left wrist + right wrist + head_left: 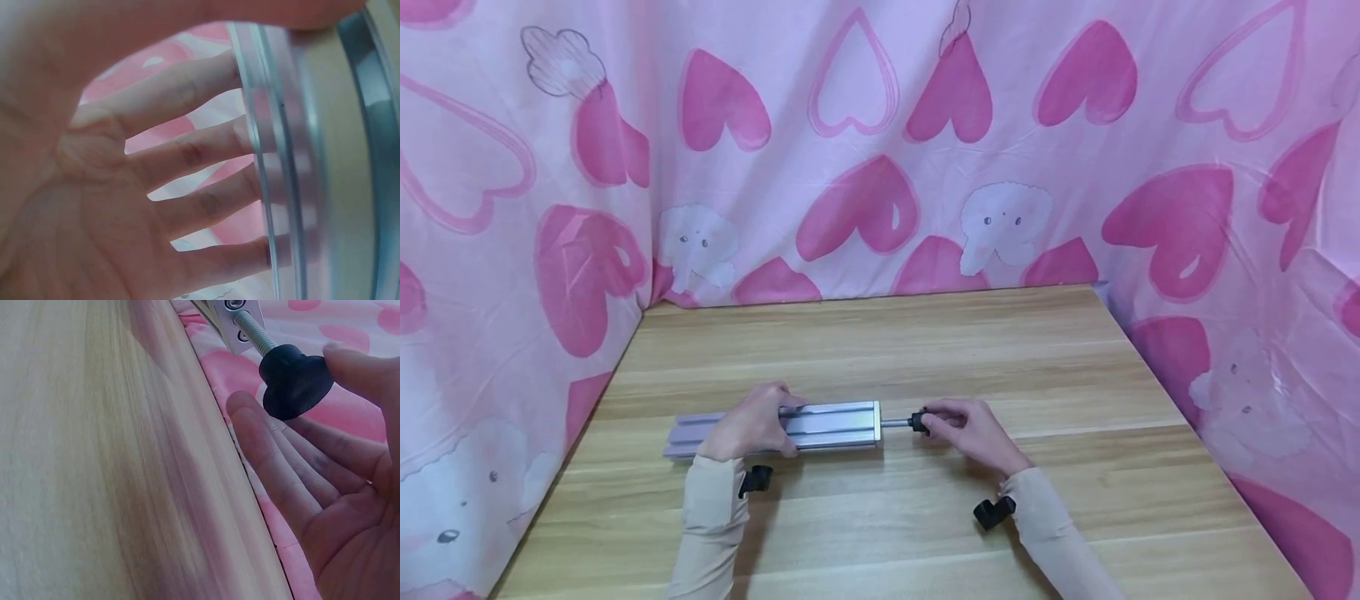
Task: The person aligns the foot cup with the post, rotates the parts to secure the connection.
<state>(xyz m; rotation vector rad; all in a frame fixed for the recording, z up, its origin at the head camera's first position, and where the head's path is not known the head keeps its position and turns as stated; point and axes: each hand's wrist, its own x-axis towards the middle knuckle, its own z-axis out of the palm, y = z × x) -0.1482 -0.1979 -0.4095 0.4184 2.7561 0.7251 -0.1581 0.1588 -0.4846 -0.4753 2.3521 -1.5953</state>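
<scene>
A long silver aluminium profile (835, 423) with grooves lies lengthwise over the table in the head view. My left hand (751, 423) grips it across its width, thumb on the near edge and fingers on the far one. In the left wrist view, the fingertips (228, 65) meet the profile's edge (275, 125). From the plate at its right end sticks out a threaded rod (253, 332) with a black levelling foot (297, 384). My right hand (970, 429) pinches this foot, the thumb (350, 365) at its rim and the other fingers around its opposite side.
The wood-grain table (880, 350) reaches back to a pink curtain (865, 100) with hearts, which also hangs on the left and right. Black wrist mounts (994, 512) sit on both forearms, just above the tabletop.
</scene>
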